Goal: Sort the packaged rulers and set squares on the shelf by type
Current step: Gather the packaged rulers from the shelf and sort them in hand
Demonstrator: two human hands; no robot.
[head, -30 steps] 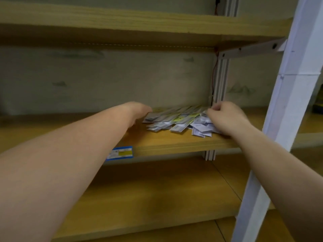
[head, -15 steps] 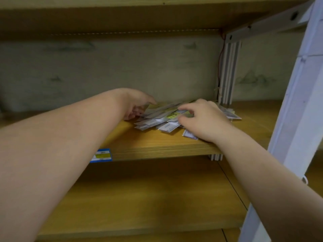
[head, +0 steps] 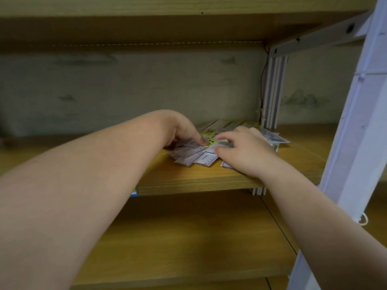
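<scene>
A loose pile of packaged rulers and set squares lies fanned out on the middle wooden shelf, near its right rear corner. Some packs carry yellow labels; a few more stick out to the right. My left hand is on the pile's left side, thumb pressing down on the top packs, its fingers hidden under the palm. My right hand covers the pile's right half, with curled index finger and thumb pinching one pack at the middle.
A white metal upright stands close on the right, with a cross brace above. A slotted rear post stands behind the pile. The upper shelf hangs low overhead. A lower shelf sits beneath, and a blue price tag peeks out.
My right hand slid left from the pile's right edge onto its middle. My left hand moved further onto the packs. The camera came closer and lower.
</scene>
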